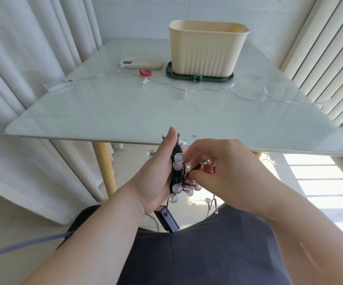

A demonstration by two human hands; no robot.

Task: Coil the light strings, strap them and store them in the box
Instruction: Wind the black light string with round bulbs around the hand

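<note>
Glossy glass table [125, 112], ribbed matt plastic box [205, 56]

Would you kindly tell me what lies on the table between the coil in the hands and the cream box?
In the head view, a clear-wired star light string crosses the table there, and a green strap loop lies before the cream box.

Your left hand [156, 177] hides its fingers behind the coil [176, 175]. Your right hand [228, 171] loses its fingertips among bulbs [178, 156]. The box [205, 52] wall hides its inside.
</note>
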